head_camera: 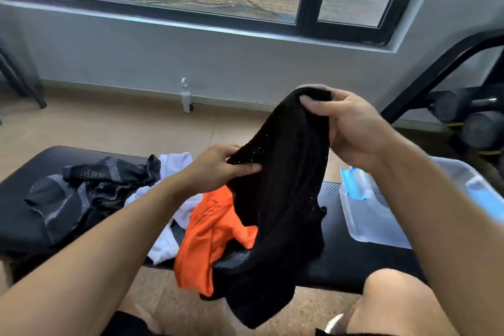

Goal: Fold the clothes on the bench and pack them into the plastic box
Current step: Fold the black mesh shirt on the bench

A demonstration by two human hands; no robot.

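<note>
Across the lower half of the view runs the black padded bench (354, 259), the largest thing here and the surface everything else rests on. At its right end, partly over the edge, sits the clear plastic box (381, 221) with blue latches; nothing folded shows inside it, so packing has not yet begun.

Held up above the middle of the bench is the black mesh garment (283, 194) — a thin perforated sports piece that hangs in a long limp drape, its lower end trailing past the bench's front edge. It looks light and entirely soft: it will not hold a shape by itself and probably slides a little on the padded vinyl. A hem, waistband or seam gives the surest purchase, taken at two corners so the cloth falls flat.

Beneath it, touching it, lies an orange garment (210, 232), and just beside that a white one (166, 243). Further left a black-and-grey patterned garment (90, 191) lies crumpled. All look equally light and floppy.

The right hand (354, 131) grips the top end of the black piece, thumb and fingers curled over a bunched edge. The left hand (218, 169) pinches a fold lower down, thumb pressed on the mesh — both hands closed on the same cloth.

Against the far wall stands a small white bottle (186, 98).
</note>
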